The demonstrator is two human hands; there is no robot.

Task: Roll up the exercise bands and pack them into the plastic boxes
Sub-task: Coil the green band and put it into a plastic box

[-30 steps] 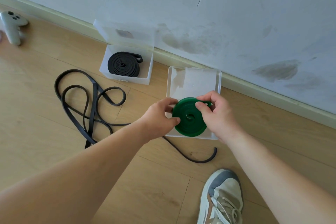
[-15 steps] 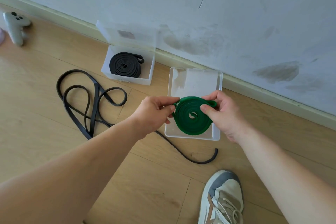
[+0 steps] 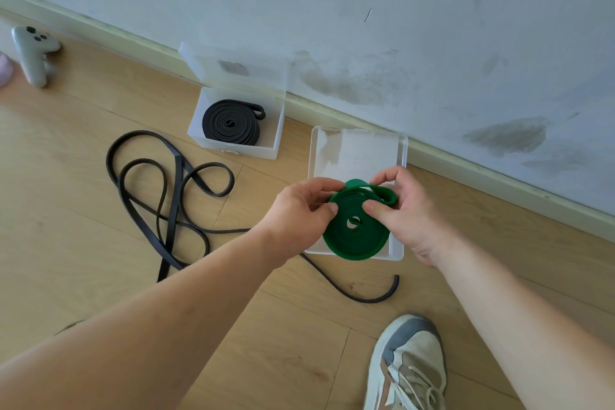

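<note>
Over the clear plastic box [image 3: 357, 150] by the wall, the rolled green band [image 3: 356, 233] sits between both hands, tilted toward the camera. Left hand [image 3: 299, 213] pinches the coil's left edge, thumb on top; right hand [image 3: 402, 210] pinches its upper right (loose end looped there). Second box [image 3: 238, 146] holds a coiled black band [image 3: 231, 123]; another black band [image 3: 166, 190] lies loose on the floor.

- Green band [image 3: 356, 236]: matt rubber.
- Plastic boxes [image 3: 397, 156]: translucent, smooth.
- Floor [image 3: 100, 243]: light wood laminate, faint sheen.
- Wall [image 3: 432, 27]: matt paint, scuffed.
- Shoe [image 3: 412, 366]: cloth.
</note>
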